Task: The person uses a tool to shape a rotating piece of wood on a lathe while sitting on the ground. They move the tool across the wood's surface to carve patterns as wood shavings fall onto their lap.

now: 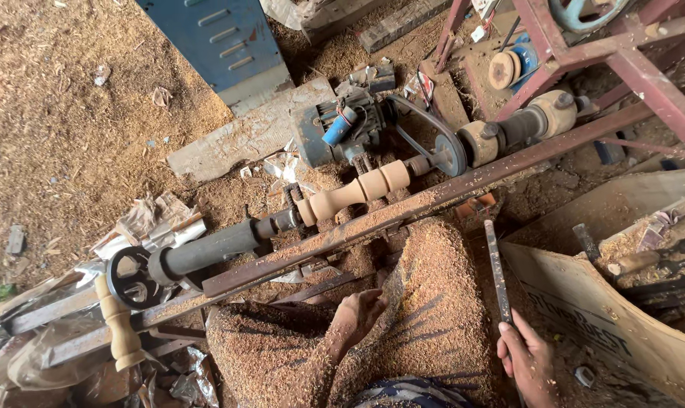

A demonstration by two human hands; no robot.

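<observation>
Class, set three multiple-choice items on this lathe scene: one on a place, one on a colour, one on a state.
1. Where is the pale spindle?
A. mounted on the lathe
B. in the right hand
C. on the blue cabinet

2. What colour is the cabinet?
A. red
B. blue
C. yellow

3. What does the right hand hold?
A. nothing
B. a belt
C. a chisel

Answers: 1 A, it sits between the lathe's ends. 2 B, its panel is blue. 3 C, fingers wrap its lower end; the left hand rests on sawdust-covered lap.

Sawdust-strewn dirt floor (63,113), blue metal cabinet (221,41), red steel frame (637,64) — daylight, crumpled plastic (32,355)
</observation>
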